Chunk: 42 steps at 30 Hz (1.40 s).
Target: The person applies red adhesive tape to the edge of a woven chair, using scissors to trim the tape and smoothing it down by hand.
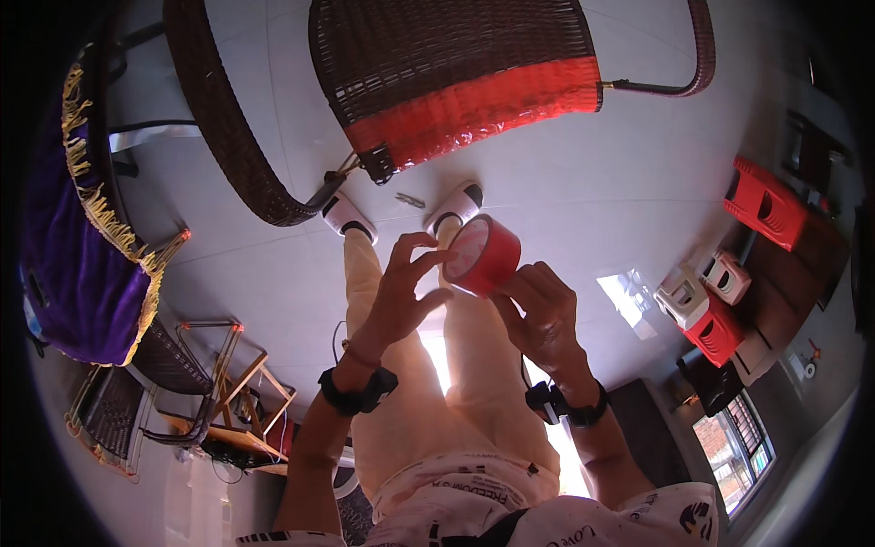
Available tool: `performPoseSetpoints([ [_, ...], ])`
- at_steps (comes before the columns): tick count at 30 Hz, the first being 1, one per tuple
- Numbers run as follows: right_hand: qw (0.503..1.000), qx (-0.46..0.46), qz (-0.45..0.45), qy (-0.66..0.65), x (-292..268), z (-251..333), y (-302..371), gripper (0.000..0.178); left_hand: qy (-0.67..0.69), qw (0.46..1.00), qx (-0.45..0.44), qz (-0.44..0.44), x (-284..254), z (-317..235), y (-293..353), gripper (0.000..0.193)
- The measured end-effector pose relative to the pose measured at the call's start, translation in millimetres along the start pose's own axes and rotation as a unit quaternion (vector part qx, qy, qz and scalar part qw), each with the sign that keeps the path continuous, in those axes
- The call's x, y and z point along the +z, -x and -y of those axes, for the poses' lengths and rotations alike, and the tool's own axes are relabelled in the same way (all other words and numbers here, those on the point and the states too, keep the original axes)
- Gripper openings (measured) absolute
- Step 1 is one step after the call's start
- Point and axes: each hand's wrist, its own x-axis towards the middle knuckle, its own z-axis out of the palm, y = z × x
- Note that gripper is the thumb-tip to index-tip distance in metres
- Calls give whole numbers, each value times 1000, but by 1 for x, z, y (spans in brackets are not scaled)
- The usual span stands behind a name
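Observation:
A roll of red tape (499, 257) is in my right hand (545, 319), pinched at its lower right edge between thumb and fingers, its open ring turned toward the left. My left hand (397, 296) comes up beside it with thumb and fingers apart. Its index fingertip is at the roll's near side; whether it touches is hard to see. Ahead of me stands a brown woven chair (447, 41), a shiny red band (483, 102) of tape covering its near edge.
A small metallic object (410, 200) lies on the floor between my shoes and the chair. Purple cloth with gold fringe (87, 273) hangs at the left, above folded chairs (178, 360). Red stools (766, 202) and a pale stool (682, 296) stand at the right.

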Motion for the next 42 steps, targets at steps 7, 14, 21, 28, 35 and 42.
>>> performPoseSetpoints([
  [7,1000,-18,3,-2,5,5,-10,14,6,995,69,66,1,1,-7,36],
  [14,995,83,0,-64,7,-17,-9,10,20,992,-25,119,4,-7,4,45],
  [21,992,111,0,-68,8,-16,7,10,-62,995,-43,65,13,-27,-11,28],
  [28,995,79,-2,-65,5,-26,7,6,-79,979,-149,113,21,-5,-6,34],
  [35,955,229,64,-179,-39,-69,-28,10,35,997,-10,70,1,-24,-3,21],
  [42,953,219,80,-195,-50,-82,-55,11,-15,978,-170,121,-4,-26,-23,43],
])
